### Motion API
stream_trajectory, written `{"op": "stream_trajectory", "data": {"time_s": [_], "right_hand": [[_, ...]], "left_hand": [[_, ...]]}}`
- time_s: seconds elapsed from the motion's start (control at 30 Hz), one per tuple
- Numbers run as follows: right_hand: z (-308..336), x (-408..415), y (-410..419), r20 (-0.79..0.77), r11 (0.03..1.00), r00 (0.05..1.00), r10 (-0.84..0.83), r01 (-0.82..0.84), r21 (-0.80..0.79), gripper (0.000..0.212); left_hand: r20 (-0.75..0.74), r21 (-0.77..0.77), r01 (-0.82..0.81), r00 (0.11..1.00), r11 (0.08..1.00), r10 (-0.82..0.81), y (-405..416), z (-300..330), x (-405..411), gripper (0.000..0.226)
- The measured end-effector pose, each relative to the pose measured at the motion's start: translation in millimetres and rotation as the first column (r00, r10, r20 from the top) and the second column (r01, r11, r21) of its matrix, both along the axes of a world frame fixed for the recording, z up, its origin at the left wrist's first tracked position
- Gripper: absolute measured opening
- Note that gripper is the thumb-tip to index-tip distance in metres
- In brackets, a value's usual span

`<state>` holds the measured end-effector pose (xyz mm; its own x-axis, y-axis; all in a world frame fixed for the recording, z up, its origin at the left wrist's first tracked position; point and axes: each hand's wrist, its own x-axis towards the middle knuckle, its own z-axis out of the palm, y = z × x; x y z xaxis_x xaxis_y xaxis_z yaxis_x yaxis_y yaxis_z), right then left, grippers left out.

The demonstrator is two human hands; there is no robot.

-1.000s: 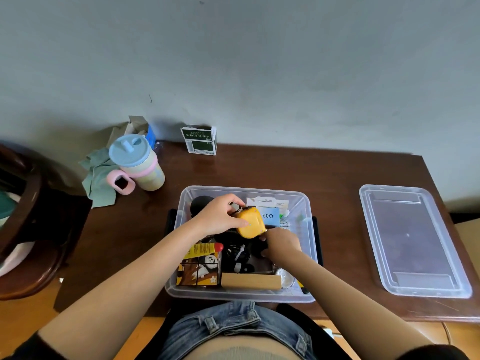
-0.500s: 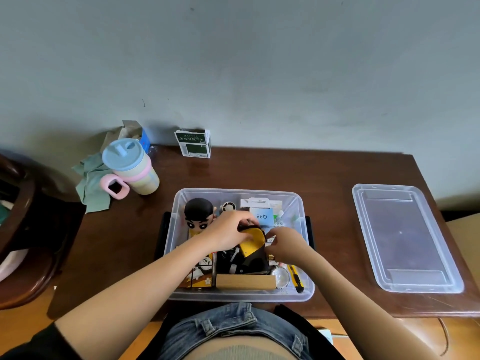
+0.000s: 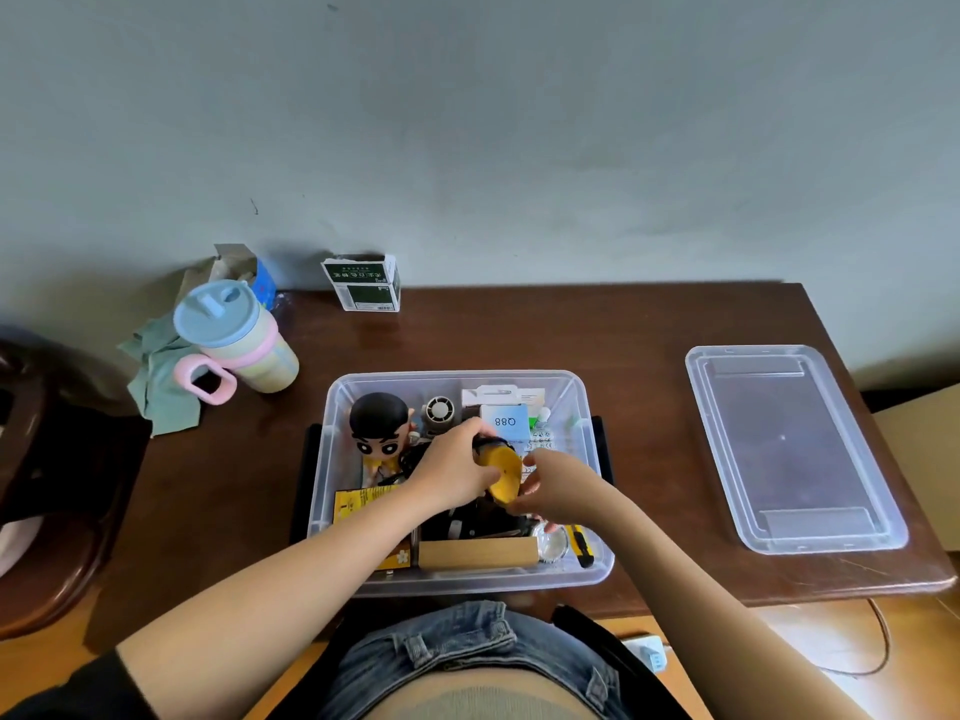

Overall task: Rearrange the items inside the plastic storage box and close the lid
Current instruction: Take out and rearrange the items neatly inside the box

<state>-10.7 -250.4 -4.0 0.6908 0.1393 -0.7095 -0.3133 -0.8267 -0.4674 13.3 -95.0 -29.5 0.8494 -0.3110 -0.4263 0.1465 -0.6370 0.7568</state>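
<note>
The clear plastic storage box (image 3: 457, 379) stands open at the table's near edge, packed with small items. My left hand (image 3: 451, 472) grips a yellow and black object (image 3: 503, 472) above the box's middle. My right hand (image 3: 553, 485) pinches the same object from the right. Inside the box lie a black-haired cartoon figure (image 3: 378, 433), a white "Q88" carton (image 3: 504, 422), a wooden block (image 3: 478, 553), a yellow utility knife (image 3: 582, 545) and a yellow booklet (image 3: 358, 504). The clear lid (image 3: 792, 449) lies flat on the table to the right.
A pastel lidded cup with a pink handle (image 3: 234, 340) and a green cloth (image 3: 161, 376) sit at the back left. A small green and white carton (image 3: 363, 283) stands against the wall. A dark wooden chair (image 3: 47, 491) is at the left.
Both hands have lowered the yellow and black object from above the box's rear into its middle and turned it. The cartoon figure is now uncovered.
</note>
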Motion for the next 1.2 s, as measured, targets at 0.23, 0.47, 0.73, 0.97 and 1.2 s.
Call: {"op": "stream_trajectory", "data": {"time_s": [0.23,0.47,0.73,0.97,1.2], "right_hand": [[-5,-7,7,0.119,0.997,0.992,0.044,-0.052,0.065,0.036],[-7,4,-2,0.099,0.991,0.987,0.123,-0.127,0.032,0.009],[-13,3,-1,0.190,0.972,0.962,0.196,-0.165,-0.168,0.027],[-8,7,-11,0.205,0.897,0.926,0.318,-0.225,-0.380,0.032],[-8,4,-4,0.058,0.798,0.867,0.494,-0.426,-0.426,0.015]], "left_hand": [[-0.388,-0.171,-0.162,0.918,0.972,0.085,0,11,2,0.022],[-0.315,-0.003,0.331,0.895,0.944,-0.315,16,9,6,0.037],[0.106,0.305,0.337,0.918,0.891,-0.383,15,2,8,0.025],[0.192,0.547,0.354,0.829,0.758,-0.526,1,-15,-5,0.020],[0.229,0.630,0.300,0.809,0.716,-0.541,-13,-29,0,0.025]]}}
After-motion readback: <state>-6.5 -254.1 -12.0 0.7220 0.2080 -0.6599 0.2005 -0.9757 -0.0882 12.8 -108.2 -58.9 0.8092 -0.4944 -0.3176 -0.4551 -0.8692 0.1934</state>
